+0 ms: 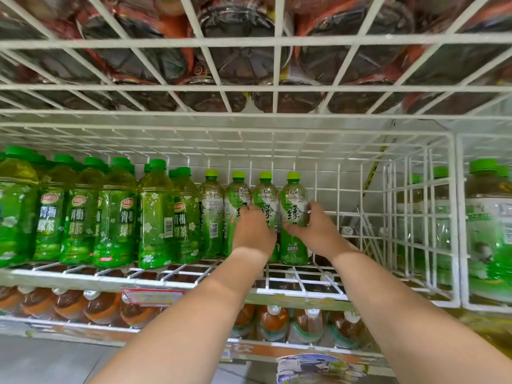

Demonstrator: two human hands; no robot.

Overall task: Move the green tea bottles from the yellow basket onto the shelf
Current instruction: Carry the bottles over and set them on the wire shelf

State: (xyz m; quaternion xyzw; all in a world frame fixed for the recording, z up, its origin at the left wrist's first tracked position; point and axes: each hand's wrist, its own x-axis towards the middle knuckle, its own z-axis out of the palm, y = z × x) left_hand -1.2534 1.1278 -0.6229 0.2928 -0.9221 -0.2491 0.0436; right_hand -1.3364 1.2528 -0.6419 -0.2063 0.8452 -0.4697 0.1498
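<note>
Several green tea bottles with light green caps stand upright in a row on the white wire shelf [302, 275]. My right hand [314, 231] grips the rightmost bottle [293, 200] around its label. My left hand [253, 228] grips the bottle beside it [267, 198] and also overlaps the one further left [238, 195]. A fourth bottle [212, 206] stands at the left end of the row. The yellow basket is not in view.
Green plum tea bottles [116, 214] with darker caps fill the shelf's left half. To the right of my hands the shelf is bare up to a wire divider [454, 217]. Dark bottles lie on the wire rack overhead [249, 87]. Amber drinks [274, 322] fill the shelf below.
</note>
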